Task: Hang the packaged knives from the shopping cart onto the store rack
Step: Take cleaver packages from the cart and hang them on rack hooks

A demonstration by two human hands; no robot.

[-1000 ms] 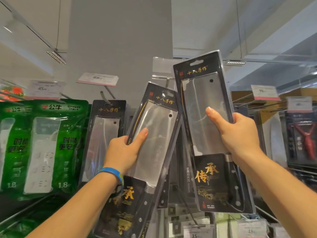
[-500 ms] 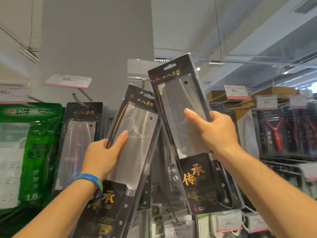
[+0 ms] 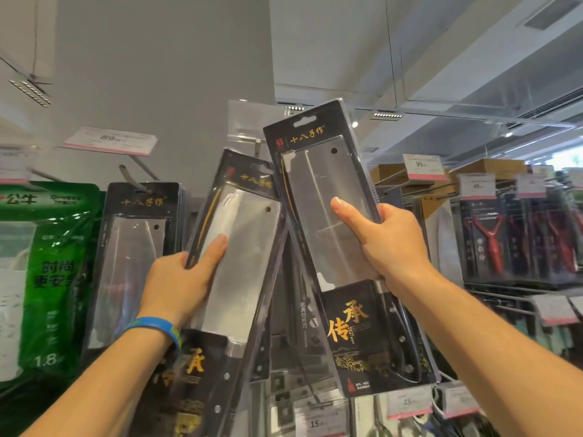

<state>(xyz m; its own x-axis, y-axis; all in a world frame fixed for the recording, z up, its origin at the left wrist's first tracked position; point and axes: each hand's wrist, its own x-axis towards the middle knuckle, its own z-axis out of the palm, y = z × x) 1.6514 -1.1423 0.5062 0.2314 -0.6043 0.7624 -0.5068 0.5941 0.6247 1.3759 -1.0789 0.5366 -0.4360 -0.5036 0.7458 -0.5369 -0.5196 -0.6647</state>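
Black cleaver packs [image 3: 328,171], gold lettering

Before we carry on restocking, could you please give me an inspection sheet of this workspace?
Surface: store rack hook carrying a hung knife pack.
Job's things: left knife pack and right knife pack, both raised, tilted; right one's hang hole empty.
Clutter: nothing seen.
Hands: left hand grips the left knife pack; right hand grips the right knife pack.
Cables: nothing seen.
Surroundings: green packs, price tag, red peelers.

place: shop | evidence: price tags [image 3: 108,141]; hanging packs [image 3: 132,263]; rack hooks [image 3: 130,180]
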